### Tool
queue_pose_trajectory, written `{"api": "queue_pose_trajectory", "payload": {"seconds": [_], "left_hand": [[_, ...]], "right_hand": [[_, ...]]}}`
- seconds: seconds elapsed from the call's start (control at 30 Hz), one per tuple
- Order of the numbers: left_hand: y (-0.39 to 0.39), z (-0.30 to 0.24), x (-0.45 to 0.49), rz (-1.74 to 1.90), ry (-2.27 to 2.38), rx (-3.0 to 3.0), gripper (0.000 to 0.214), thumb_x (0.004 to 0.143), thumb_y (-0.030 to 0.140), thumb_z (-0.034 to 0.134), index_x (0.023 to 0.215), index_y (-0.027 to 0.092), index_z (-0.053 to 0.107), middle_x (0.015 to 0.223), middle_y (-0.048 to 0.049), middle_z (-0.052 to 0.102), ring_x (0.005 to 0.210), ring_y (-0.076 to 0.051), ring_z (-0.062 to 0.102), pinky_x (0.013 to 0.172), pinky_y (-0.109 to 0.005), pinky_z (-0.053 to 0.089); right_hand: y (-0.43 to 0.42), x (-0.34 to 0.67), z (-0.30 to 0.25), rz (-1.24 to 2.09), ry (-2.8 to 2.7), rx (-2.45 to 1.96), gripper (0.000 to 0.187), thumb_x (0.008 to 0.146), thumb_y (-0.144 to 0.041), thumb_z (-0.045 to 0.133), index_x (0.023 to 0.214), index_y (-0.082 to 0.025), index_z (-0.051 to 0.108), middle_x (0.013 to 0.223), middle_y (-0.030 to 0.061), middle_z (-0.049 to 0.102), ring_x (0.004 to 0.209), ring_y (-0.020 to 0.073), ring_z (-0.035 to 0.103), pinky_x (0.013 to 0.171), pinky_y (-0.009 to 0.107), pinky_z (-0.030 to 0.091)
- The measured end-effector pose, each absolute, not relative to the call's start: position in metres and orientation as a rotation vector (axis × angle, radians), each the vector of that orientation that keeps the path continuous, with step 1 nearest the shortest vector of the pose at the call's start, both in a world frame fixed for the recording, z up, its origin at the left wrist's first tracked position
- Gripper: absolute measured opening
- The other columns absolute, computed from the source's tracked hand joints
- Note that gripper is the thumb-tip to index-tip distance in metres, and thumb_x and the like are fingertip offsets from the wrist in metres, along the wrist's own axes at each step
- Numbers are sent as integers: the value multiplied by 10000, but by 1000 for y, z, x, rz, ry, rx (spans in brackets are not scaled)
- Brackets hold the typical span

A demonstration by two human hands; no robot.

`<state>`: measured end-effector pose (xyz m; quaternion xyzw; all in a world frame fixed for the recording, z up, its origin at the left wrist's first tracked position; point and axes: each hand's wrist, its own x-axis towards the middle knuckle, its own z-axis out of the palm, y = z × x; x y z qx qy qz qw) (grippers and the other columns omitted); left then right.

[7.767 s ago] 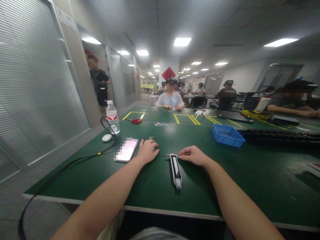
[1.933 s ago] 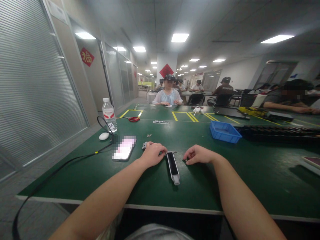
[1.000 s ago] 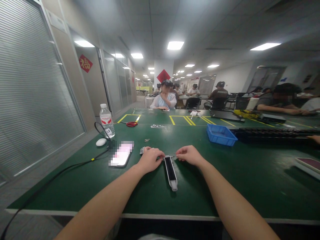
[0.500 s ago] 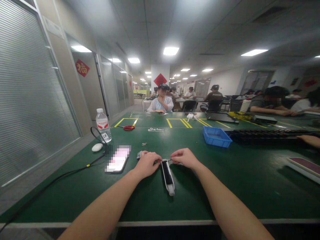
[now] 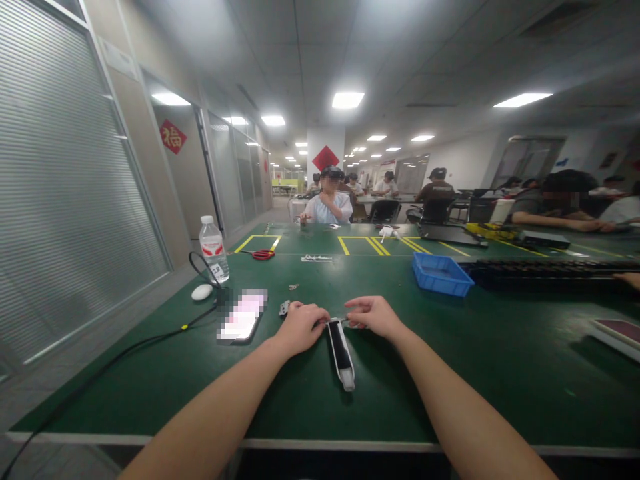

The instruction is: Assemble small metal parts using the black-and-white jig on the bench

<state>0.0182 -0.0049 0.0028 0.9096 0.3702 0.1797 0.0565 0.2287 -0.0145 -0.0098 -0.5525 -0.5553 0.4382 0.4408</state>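
A long narrow piece (image 5: pixel 342 350), black along its middle with a white rim and a pale near end, lies on the green table in front of me. At its far end, my left hand (image 5: pixel 303 327) has thumb and fingers pinched together on the left side. From the right, my right hand (image 5: pixel 379 317) reaches the same end with its thumb and fingers close together and the index finger a little raised. A thin metallic bit shows between the hands, too small to name. Just beyond my left knuckles rests a small grey metal part (image 5: pixel 285 308).
Left of my hands lie a phone (image 5: pixel 243 316), a black cable (image 5: pixel 150 339), a white oval object (image 5: pixel 202 292) and a water bottle (image 5: pixel 213 250). Red-handled scissors (image 5: pixel 262 255) lie farther back. A blue tray (image 5: pixel 443 275) stands right. Co-workers sit around.
The view has turned slightly left. My right index finger has lifted a little; my left hand stays at the piece's far end. A person opposite has raised a hand from the table.
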Motion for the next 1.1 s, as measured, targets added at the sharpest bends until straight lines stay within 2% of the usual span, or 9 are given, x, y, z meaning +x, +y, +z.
{"api": "queue_pose_trajectory", "payload": {"seconds": [0.27,0.6,1.1], "left_hand": [[-5,0,18,567,1125,2772,192,851,198,448,954,232,606,951,-22,626,944,-186,546,887,-384,291],[-7,2,18,565,1121,2770,186,851,199,449,949,227,604,911,-19,628,919,-183,549,875,-384,287],[-8,2,19,540,1153,2788,195,859,196,437,955,228,603,958,-28,625,948,-189,547,887,-395,280]], "right_hand": [[-15,226,-9,1147,-1346,-1345,234,601,-74,693,821,-107,623,569,6,661,504,99,614,487,187,489],[-9,234,-19,910,-1492,-1442,240,600,-91,662,835,-127,638,596,-2,661,527,99,602,537,195,495],[-10,233,-19,1020,-1487,-1416,253,595,-123,707,836,-113,631,538,-4,640,444,76,545,435,178,436]]}}
